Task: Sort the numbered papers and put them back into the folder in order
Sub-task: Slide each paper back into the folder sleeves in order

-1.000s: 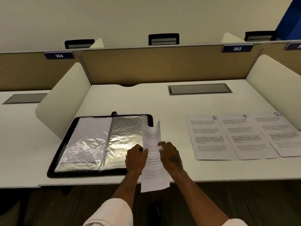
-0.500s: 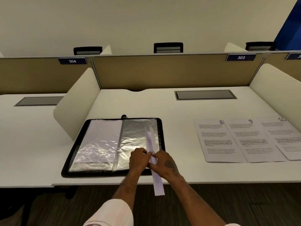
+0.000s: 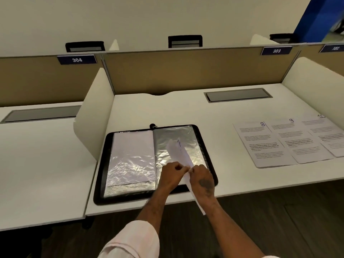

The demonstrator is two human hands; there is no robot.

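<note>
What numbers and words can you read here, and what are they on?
"304": left sign.
"303": middle sign.
"302", blurred: right sign.
"8": left paper.
"9": middle paper.
"10": right paper.
"7", probably: held paper.
Printed text on the papers: too small to read.

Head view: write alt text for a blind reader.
The left hand and right hand pinch a sheet marked 7 over the right-hand sleeve of an open black folder on a white desk. Sheet 8, sheet 9 and sheet 10 lie in a row to the right.
</note>
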